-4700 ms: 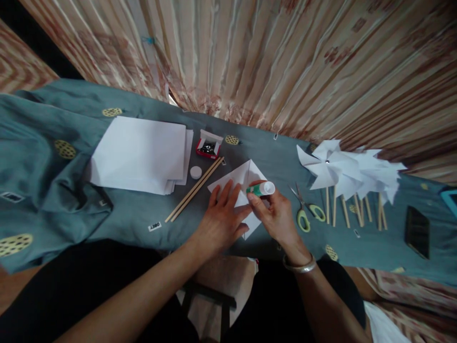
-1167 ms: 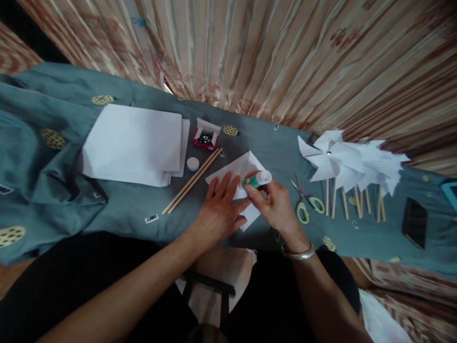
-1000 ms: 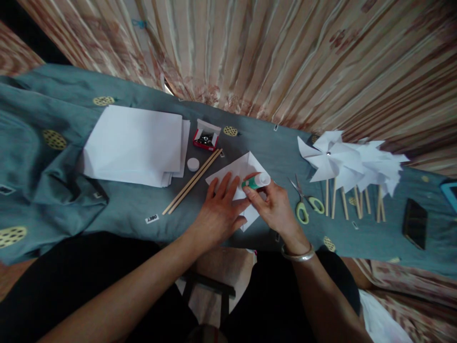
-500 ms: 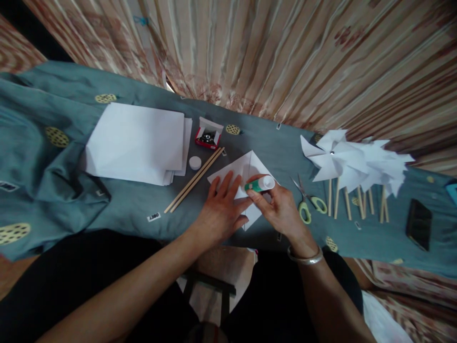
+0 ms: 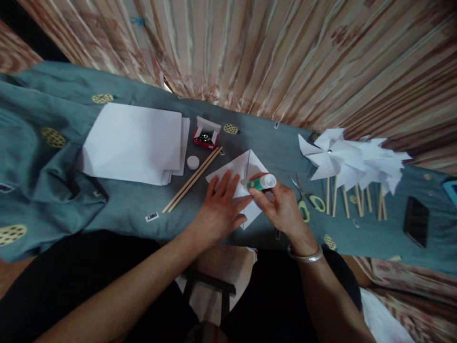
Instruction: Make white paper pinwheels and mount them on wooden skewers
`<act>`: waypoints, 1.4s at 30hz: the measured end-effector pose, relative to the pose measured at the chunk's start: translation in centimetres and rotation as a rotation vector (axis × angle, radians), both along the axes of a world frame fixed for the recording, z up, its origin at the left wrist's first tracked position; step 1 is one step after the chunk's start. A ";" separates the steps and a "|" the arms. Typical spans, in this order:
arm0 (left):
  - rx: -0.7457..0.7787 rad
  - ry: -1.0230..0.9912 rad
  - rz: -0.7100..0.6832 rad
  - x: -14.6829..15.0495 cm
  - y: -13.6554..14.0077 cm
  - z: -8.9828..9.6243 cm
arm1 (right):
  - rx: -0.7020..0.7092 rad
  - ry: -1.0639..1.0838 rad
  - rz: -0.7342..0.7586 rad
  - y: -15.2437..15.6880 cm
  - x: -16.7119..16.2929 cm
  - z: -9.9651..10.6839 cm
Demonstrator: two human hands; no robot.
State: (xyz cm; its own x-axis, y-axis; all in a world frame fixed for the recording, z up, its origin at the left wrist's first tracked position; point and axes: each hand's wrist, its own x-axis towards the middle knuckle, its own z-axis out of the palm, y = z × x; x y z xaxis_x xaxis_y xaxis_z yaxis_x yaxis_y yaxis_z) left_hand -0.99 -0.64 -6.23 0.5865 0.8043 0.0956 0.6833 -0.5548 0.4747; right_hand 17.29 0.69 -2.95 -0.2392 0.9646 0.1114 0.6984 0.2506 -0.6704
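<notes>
A folded white paper lies in front of me on the cloth, turned so one corner points away. My left hand rests flat on its near left part, fingers spread. In my right hand is a green and white glue stick, tilted with its white base toward the right and its other end at the paper's middle. The tip against the paper is hidden. A round white cap and two wooden sticks lie to the left. Right of my right hand are scissors with light green handles.
A stack of white paper lies at the left. Behind the sticks stands an open red box of small metal pieces. Several paper pinwheels on sticks and a dark phone occupy the right. Curtains hang along the back edge.
The glue stick and my right hand have shifted very slightly over the paper. My left hand stays pressed on it. The whole view has moved a little.
</notes>
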 end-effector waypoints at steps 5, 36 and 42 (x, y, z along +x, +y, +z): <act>-0.001 0.005 -0.002 0.0 0.1 0.3 | -0.027 0.290 -0.243 0.6 1.2 -0.5; 0.128 -0.042 0.396 -7.7 5.6 1.6 | -0.642 1.493 -0.304 0.2 -0.5 -1.2; -0.347 -0.847 0.616 -6.7 4.2 3.6 | -0.646 1.531 -0.213 -1.1 -0.8 -0.6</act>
State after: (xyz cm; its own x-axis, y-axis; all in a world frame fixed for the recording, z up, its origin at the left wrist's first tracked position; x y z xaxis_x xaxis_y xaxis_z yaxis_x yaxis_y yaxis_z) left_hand -7.65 3.51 -2.65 -0.0726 0.9973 -0.0106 0.1766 0.0233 0.9840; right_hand 16.49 -0.45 -3.57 -0.1606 0.9407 -0.2989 -0.6695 -0.3264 -0.6673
